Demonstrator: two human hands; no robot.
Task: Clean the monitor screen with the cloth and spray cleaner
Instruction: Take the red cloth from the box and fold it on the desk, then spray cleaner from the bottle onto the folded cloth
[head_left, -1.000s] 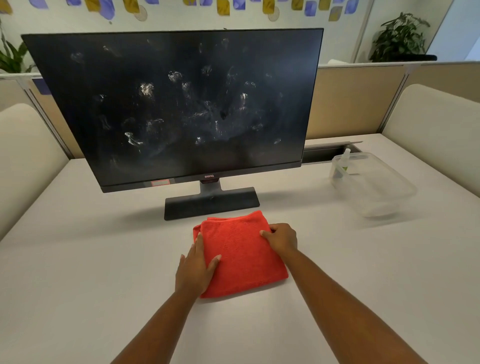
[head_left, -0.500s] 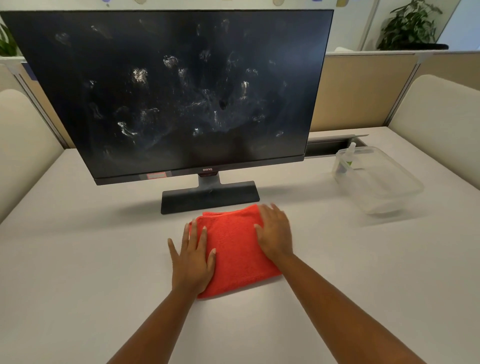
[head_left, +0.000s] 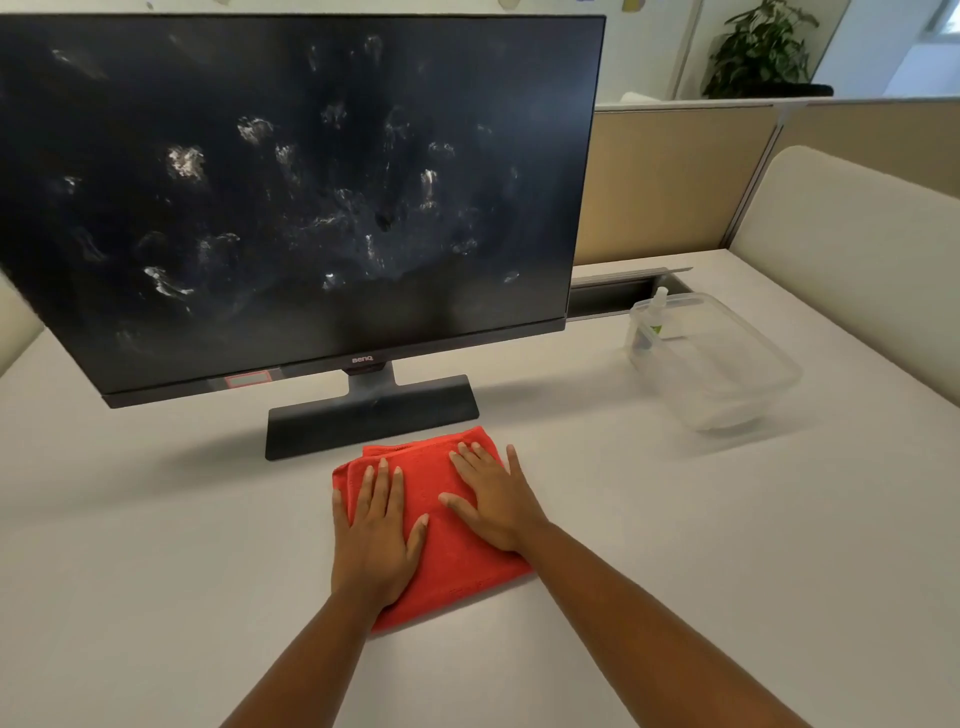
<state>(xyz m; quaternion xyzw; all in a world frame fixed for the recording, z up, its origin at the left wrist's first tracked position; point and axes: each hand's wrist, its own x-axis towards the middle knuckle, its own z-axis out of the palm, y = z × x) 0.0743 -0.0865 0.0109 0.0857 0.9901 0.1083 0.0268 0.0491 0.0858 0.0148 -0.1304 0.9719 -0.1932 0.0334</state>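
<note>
A black monitor (head_left: 291, 197) stands on the desk, its dark screen covered with whitish smudges and fingerprints. In front of its stand lies a folded red cloth (head_left: 441, 566). My left hand (head_left: 376, 535) rests flat on the cloth's left part, fingers spread. My right hand (head_left: 493, 499) lies flat on its right part, fingers also apart. Neither hand grips the cloth. A small spray bottle (head_left: 652, 325) with a white top leans inside a clear plastic container (head_left: 727, 374) to the right of the monitor.
The pale grey desk (head_left: 156, 571) stretches to both sides. Beige partitions (head_left: 670, 182) and padded side panels (head_left: 852, 249) close it in at the back and right. A cable slot (head_left: 613, 296) opens behind the container. A potted plant (head_left: 763, 52) stands beyond the partition.
My right hand went from pinching the cloth's right edge to lying flat on it. My left hand slid further onto the cloth. The view moved closer to the monitor.
</note>
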